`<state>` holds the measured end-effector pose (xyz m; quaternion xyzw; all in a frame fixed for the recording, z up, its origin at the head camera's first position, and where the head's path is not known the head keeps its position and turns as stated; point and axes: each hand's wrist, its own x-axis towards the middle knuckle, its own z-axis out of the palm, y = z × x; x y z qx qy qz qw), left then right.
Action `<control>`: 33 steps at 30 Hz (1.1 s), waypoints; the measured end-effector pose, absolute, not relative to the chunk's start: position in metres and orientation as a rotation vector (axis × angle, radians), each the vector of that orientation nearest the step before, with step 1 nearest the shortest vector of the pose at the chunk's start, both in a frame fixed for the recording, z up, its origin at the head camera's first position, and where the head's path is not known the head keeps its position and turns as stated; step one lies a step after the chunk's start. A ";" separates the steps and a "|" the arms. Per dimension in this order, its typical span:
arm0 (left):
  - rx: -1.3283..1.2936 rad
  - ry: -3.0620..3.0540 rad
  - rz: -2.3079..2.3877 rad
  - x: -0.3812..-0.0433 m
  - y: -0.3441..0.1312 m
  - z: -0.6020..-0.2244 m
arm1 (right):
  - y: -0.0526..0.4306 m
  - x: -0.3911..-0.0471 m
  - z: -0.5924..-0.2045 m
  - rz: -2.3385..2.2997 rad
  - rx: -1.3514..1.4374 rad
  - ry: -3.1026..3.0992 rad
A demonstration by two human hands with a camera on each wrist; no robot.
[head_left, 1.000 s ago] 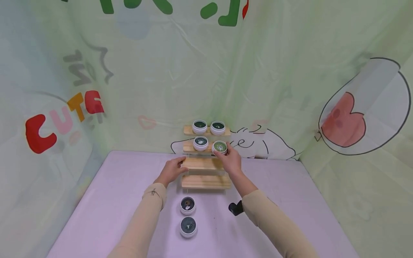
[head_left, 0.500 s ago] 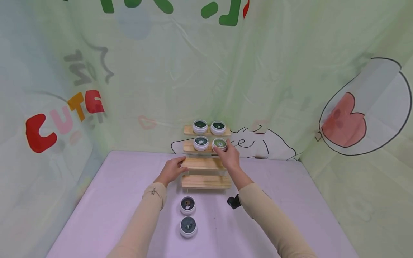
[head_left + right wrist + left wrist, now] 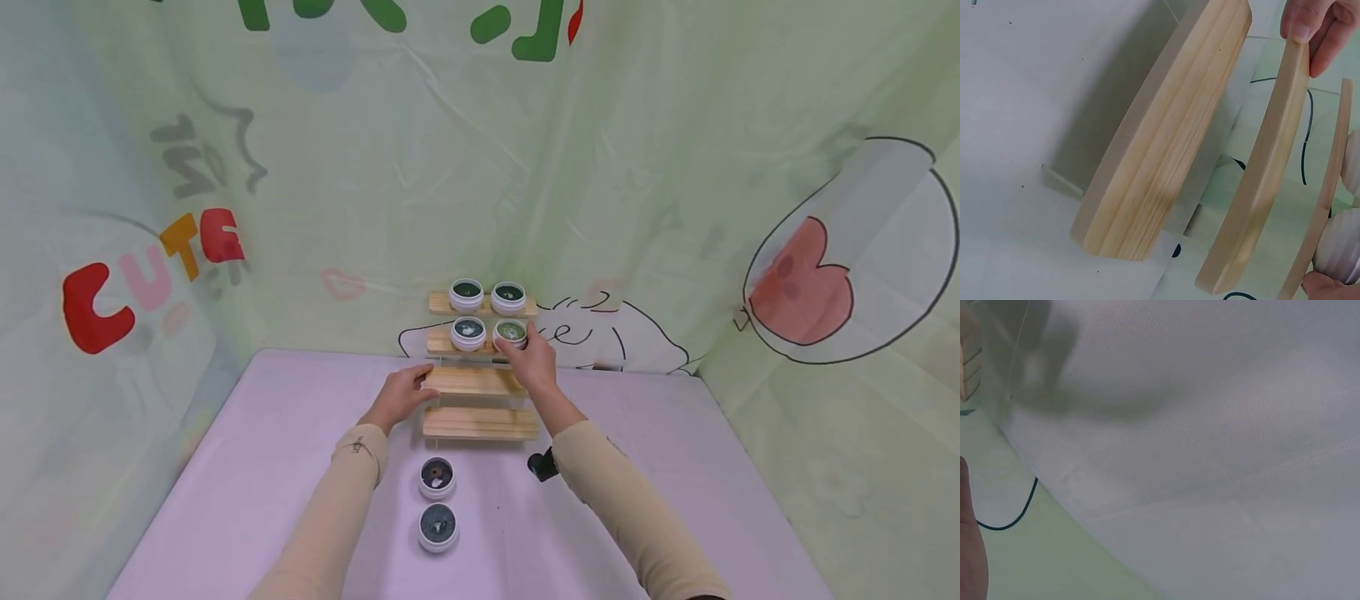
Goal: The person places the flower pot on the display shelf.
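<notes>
A tiered wooden display stand has four step-like boards rising toward the back. My left hand grips the left end of its second board from the bottom, thumb and fingers on either side, as the right wrist view also shows. On the right of the second board from the top, my right hand holds a round white jar with a green, patterned top between thumb and fingers. Beside it stands a white jar with a dark top. In the left wrist view only part of the left hand shows.
Two dark green-topped jars stand on the top board. Nearer me on the lilac tabletop are two more dark-topped jars. A black object shows beside the right sleeve. Printed fabric walls enclose the table.
My right hand has moved the green-topped jar slightly back, bringing it level with its neighbour on the board. The left hand has stayed on the stand.
</notes>
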<state>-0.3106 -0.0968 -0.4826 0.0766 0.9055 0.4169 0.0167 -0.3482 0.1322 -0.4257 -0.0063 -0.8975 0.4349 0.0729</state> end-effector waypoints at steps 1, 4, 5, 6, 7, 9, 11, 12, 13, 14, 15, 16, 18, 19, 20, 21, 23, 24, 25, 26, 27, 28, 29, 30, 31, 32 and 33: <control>0.234 2.811 1.297 -0.311 -0.097 -0.483 | 0.132 -0.348 -0.426 1.306 -0.019 -2.694; 0.217 2.805 1.297 -0.313 -0.097 -0.487 | 0.134 -0.345 -0.428 1.313 -0.010 -2.690; 0.215 2.813 1.287 -0.314 -0.097 -0.488 | 0.134 -0.344 -0.429 1.312 -0.002 -2.688; 0.211 2.817 1.282 -0.314 -0.097 -0.489 | 0.135 -0.343 -0.430 1.311 0.007 -2.687; 0.209 2.825 1.270 -0.315 -0.097 -0.491 | 0.135 -0.341 -0.431 1.309 0.014 -2.684; 0.211 2.832 1.263 -0.316 -0.098 -0.492 | 0.137 -0.337 -0.431 1.311 0.025 -2.688; 0.203 2.819 1.278 -0.316 -0.098 -0.492 | 0.138 -0.332 -0.432 1.319 0.034 -2.693; 0.204 2.814 1.284 -0.316 -0.098 -0.492 | 0.139 -0.329 -0.432 1.325 0.036 -2.697; 0.203 2.809 1.289 -0.316 -0.098 -0.492 | 0.140 -0.326 -0.433 1.336 0.039 -2.702; 0.202 2.803 1.296 -0.316 -0.098 -0.491 | 0.141 -0.324 -0.433 1.348 0.047 -2.703; 0.200 2.799 1.299 -0.316 -0.097 -0.491 | 0.141 -0.321 -0.434 1.360 0.055 -2.703; 0.205 2.801 1.303 -0.316 -0.097 -0.490 | 0.142 -0.318 -0.436 1.372 0.058 -2.704; 0.217 2.806 1.301 -0.315 -0.096 -0.489 | 0.143 -0.312 -0.439 1.401 0.064 -2.709; 0.223 2.806 1.304 -0.314 -0.096 -0.489 | 0.143 -0.309 -0.440 1.422 0.067 -2.710; 0.227 2.806 1.307 -0.313 -0.096 -0.488 | 0.143 -0.305 -0.442 1.437 0.065 -2.714; 0.237 2.810 1.307 -0.312 -0.096 -0.488 | 0.143 -0.302 -0.445 1.452 0.062 -2.718; 0.250 2.824 1.295 -0.310 -0.096 -0.486 | 0.143 -0.295 -0.449 1.476 0.065 -2.725; 0.250 2.820 1.298 -0.310 -0.095 -0.485 | 0.142 -0.292 -0.451 1.482 0.071 -2.729; 0.253 2.819 1.299 -0.310 -0.095 -0.485 | 0.142 -0.288 -0.452 1.491 0.078 -2.731; 0.251 2.819 1.298 -0.309 -0.095 -0.485 | 0.140 -0.285 -0.454 1.496 0.083 -2.737; 0.250 2.819 1.300 -0.310 -0.095 -0.485 | 0.139 -0.280 -0.454 1.501 0.098 -2.738; 0.242 2.816 1.302 -0.310 -0.095 -0.484 | 0.137 -0.275 -0.454 1.511 0.110 -2.743; 0.225 2.794 1.318 -0.310 -0.095 -0.484 | 0.134 -0.270 -0.454 1.517 0.123 -2.749; 0.223 2.794 1.315 -0.311 -0.095 -0.484 | 0.132 -0.264 -0.453 1.518 0.130 -2.758; 0.223 2.797 1.312 -0.311 -0.095 -0.484 | 0.129 -0.258 -0.452 1.530 0.145 -2.760; 0.219 2.794 1.311 -0.311 -0.095 -0.484 | 0.127 -0.253 -0.453 1.536 0.159 -2.765; 0.219 2.793 1.307 -0.312 -0.095 -0.485 | 0.125 -0.248 -0.454 1.541 0.179 -2.769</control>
